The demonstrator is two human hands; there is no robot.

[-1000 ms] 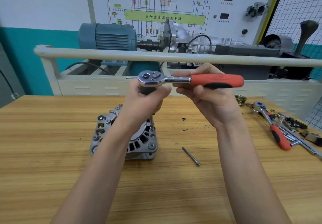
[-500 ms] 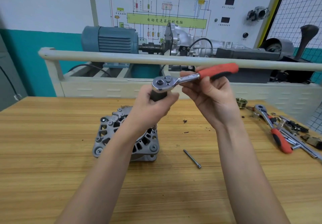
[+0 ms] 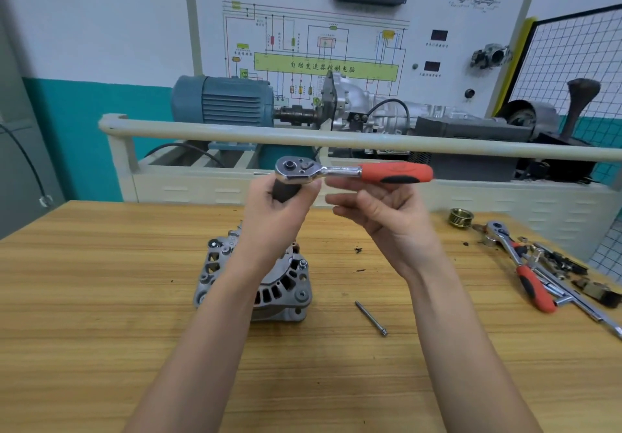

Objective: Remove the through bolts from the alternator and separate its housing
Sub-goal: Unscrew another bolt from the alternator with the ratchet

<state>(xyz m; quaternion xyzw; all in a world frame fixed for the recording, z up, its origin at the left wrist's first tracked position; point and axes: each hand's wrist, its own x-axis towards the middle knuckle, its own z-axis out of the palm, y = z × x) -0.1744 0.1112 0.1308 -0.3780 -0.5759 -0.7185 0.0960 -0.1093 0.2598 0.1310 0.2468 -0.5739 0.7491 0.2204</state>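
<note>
Gripping the dark socket extension [image 3: 284, 192] under the red-handled chrome ratchet [image 3: 353, 172], your left hand [image 3: 277, 210] steadies it; your right hand [image 3: 380, 210] has slackened, fingers open, perhaps resetting. At 6 o'clock: the grey cast-aluminium alternator [image 3: 289, 284]; at 4, one loose steel through bolt [image 3: 371, 318], so others remain.

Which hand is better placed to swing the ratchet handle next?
Right. The right hand sits open just under the red ratchet handle, while the left hand grips the socket extension below its head.
</note>
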